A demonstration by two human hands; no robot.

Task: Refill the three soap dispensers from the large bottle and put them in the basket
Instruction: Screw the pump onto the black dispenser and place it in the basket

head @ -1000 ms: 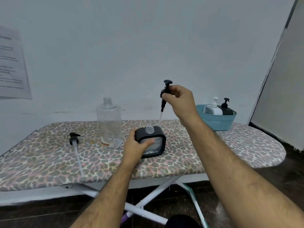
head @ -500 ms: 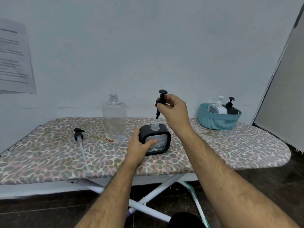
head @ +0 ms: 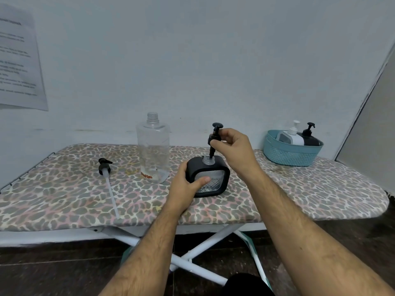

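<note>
Leopard-print ironing board (head: 299, 189) stands before a pale wall. Near its middle the left hand (head: 184, 189) wraps its fingers round the square black dispenser (head: 210, 177), holding it upright. Above it the right hand (head: 233, 147) pinches the black pump (head: 214, 137), whose stem enters the dispenser's neck. Left stands the uncapped large bottle (head: 153, 148), further left its loose pump (head: 106, 176). Far right, a blue basket (head: 290, 154) holds two dispensers.
</note>
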